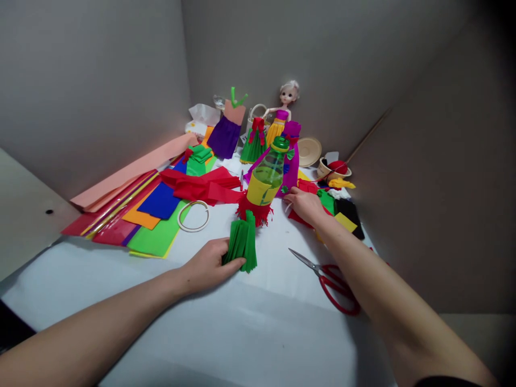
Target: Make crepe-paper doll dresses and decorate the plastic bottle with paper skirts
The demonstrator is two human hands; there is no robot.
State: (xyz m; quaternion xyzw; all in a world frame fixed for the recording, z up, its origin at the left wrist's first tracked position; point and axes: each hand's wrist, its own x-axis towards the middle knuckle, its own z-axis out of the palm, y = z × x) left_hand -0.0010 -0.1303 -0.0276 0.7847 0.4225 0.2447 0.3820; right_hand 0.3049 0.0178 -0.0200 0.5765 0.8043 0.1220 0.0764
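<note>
My left hand [209, 263] rests on the white table [226, 328] with its fingers closed on a pleated piece of green crepe paper [242, 243]. Just behind the paper stands a clear bottle [268, 180] with a green cap, a yellow band and a red fringe at its base. My right hand [305, 205] reaches to the right of the bottle, fingers curled down on red and green paper scraps [322, 201]; what it grips, if anything, is hidden. Red-handled scissors [332, 282] lie under my right forearm.
Coloured paper sheets [153, 215] and red crepe [201, 188] spread at the left, with a tape ring [194, 216]. At the back stand a doll [282, 110], paper dresses [226, 131], a tissue box [199, 121], a plate [309, 151] and a small bowl [332, 171]. Grey walls enclose the corner.
</note>
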